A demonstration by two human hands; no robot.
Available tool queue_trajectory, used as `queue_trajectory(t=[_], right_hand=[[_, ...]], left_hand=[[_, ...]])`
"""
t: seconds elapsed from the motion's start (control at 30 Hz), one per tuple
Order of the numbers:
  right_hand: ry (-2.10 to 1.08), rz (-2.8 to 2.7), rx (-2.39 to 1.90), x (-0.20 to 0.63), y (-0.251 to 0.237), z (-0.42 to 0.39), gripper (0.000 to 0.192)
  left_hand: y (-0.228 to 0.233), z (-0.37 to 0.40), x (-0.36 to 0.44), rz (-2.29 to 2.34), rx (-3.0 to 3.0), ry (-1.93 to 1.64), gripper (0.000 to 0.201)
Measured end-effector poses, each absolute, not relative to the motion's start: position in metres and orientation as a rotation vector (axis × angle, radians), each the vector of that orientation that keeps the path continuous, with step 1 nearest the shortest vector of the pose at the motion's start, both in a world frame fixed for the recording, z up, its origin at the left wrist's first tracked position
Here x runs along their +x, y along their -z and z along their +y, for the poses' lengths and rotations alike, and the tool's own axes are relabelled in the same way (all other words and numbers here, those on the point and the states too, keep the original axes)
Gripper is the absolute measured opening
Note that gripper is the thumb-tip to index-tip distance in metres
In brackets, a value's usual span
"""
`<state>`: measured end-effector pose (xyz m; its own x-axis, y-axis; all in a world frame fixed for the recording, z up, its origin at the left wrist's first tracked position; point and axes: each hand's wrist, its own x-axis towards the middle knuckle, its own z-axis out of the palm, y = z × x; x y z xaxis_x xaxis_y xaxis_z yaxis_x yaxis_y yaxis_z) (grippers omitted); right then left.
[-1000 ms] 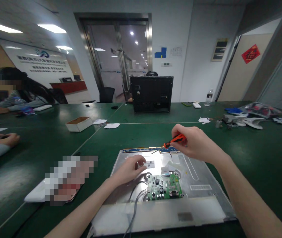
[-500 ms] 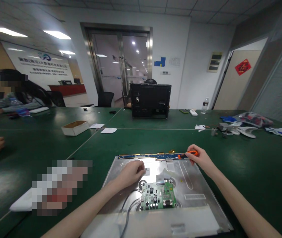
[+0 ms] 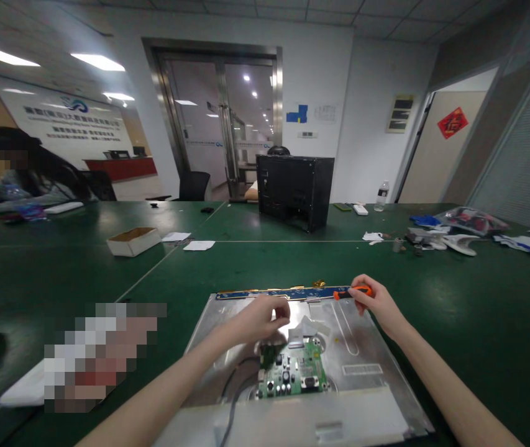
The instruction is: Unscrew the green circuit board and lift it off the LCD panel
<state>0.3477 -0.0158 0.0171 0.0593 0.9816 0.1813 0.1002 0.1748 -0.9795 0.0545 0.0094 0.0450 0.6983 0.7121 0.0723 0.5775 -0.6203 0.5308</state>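
Note:
A silver display panel (image 3: 367, 354) lies back side up before me, with a green circuit board (image 3: 292, 367) on its middle. Along its far edge runs a narrow blue circuit strip (image 3: 255, 295). My right hand (image 3: 373, 297) grips an orange and black screwdriver (image 3: 360, 290) at the strip's right end; whether its tip touches anything is unclear. Over the panel's middle, behind the green board, is my left hand (image 3: 265, 318), fingers curled and thumb close to the forefinger. Anything between them is too small or hidden. Beside it rises a pale, lifted film flap (image 3: 310, 327).
A black monitor housing (image 3: 295, 189) stands across the green table (image 3: 265, 267). An open white box (image 3: 134, 241) and paper pieces lie left of it. Tools and a plastic bag (image 3: 472, 220) are at the far right. Another person (image 3: 36, 164) sits at the left.
My left hand has moved right, toward the film flap. The right hand and screwdriver have stayed nearly in place. The black monitor housing across the table has been turned.

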Motion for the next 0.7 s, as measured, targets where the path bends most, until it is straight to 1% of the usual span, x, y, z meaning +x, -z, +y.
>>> queue_trajectory(t=[0.17,0.3,0.4,0.53,0.7], right_hand=[[-0.991,-1.253,-1.145,0.349,-0.018,-0.018,0.042],[-0.991,-1.242,-1.136,0.352,-0.018,-0.019,0.04],[-0.993,-1.247,-1.13,0.352,-0.019,-0.02,0.039],[-0.999,-1.257,-1.117,0.351,-0.019,-0.022,0.036],[-0.992,-1.286,-1.106,0.35,-0.022,-0.024,0.033]], left_hand=[[-0.042,0.009,0.092,0.757,2.375,-0.369,0.015],[-0.032,0.015,0.104,0.645,2.342,-0.336,0.012],[-0.025,0.016,0.106,0.631,2.355,-0.397,0.011],[-0.02,0.015,0.106,0.647,2.35,-0.486,0.018],[-0.021,0.012,0.104,0.674,2.251,-0.465,0.013]])
